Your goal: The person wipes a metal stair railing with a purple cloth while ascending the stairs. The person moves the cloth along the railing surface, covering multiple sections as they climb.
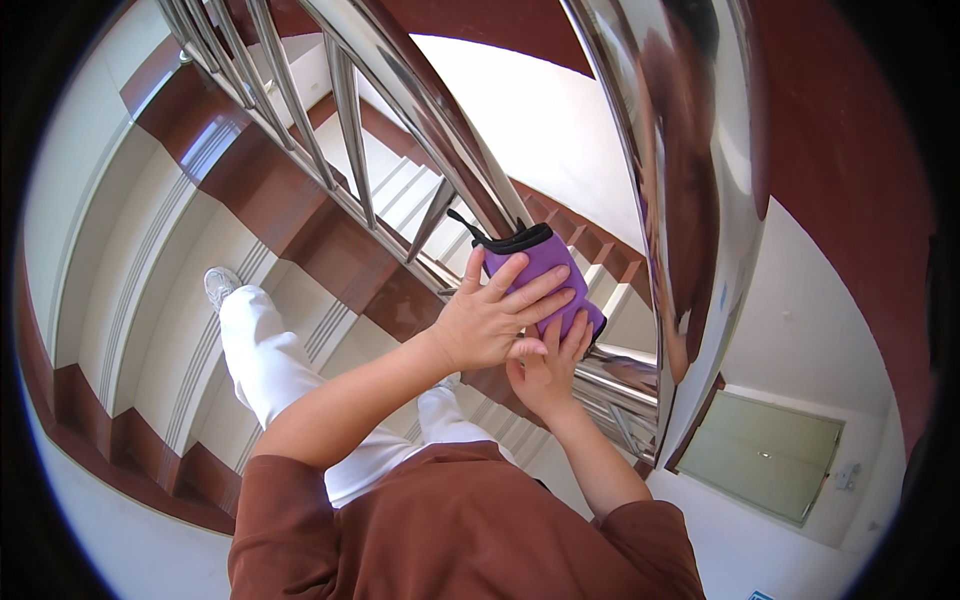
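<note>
A purple fabric sleeve [576,271] with black edging and a small black loop lies over the polished steel handrail [442,142]. I cannot tell whether it goes all the way around the rail. My left hand [501,319] rests across its upper part, fingers spread over the fabric and thumb towards its lower end. Just below, my right hand [551,367] has its fingers bent over the lower end, near the black edge. The two hands are close together, and the palms and the sleeve's underside are hidden.
Pale stair treads [232,232] with dark grooved strips and brown borders descend on the left, where my white shoe [223,285] stands. Steel balusters [281,82] run beside them. A thick steel post [694,172] rises at right. Beyond is a greenish door [761,454].
</note>
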{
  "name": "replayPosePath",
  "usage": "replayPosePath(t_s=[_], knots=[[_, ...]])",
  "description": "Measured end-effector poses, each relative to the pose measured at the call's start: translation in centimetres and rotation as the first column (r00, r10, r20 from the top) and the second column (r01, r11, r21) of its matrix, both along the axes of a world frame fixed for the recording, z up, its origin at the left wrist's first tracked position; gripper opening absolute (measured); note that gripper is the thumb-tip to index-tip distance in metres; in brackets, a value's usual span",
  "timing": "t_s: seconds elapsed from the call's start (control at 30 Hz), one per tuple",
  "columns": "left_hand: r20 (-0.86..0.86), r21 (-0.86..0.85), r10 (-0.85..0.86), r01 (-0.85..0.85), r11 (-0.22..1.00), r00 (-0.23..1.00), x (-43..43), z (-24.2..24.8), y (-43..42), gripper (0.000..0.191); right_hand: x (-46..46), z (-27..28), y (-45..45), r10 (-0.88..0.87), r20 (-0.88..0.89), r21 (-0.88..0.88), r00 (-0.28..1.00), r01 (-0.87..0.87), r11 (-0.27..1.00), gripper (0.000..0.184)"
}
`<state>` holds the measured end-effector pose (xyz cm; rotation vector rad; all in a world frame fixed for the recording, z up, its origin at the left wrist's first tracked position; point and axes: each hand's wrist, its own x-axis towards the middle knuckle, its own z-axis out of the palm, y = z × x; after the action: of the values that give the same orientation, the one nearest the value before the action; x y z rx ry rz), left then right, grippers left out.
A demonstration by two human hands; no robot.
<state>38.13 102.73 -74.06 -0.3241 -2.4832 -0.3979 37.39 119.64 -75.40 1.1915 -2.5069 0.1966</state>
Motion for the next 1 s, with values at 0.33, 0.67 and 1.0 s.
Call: replayPosePath(t_s=[0.33, 0.67, 1.0], knots=[[-0.117, -0.038, 0.188, -0.194, 0.980, 0.975, -2.0, 4.8, -7.7, 0.066, -2.7, 5.4, -8.4, 0.102, 0.049, -0.059, 0.994, -0.099, 0.993, 0.066], [-0.244, 0.090, 0.241, -0.226, 0.970, 0.939, -4.2, 9.4, -15.3, 0.064, -4.9, 10.8, -16.7, 0.178, -0.065, 0.012, 0.982, -0.178, 0.984, 0.079], [-0.335, 0.012, 0.182, -0.189, 0.982, 0.925, -5.7, 12.4, -21.6, 0.069, -5.5, 13.9, -22.9, 0.150, -0.125, 0.006, 0.981, -0.151, 0.989, 0.078]])
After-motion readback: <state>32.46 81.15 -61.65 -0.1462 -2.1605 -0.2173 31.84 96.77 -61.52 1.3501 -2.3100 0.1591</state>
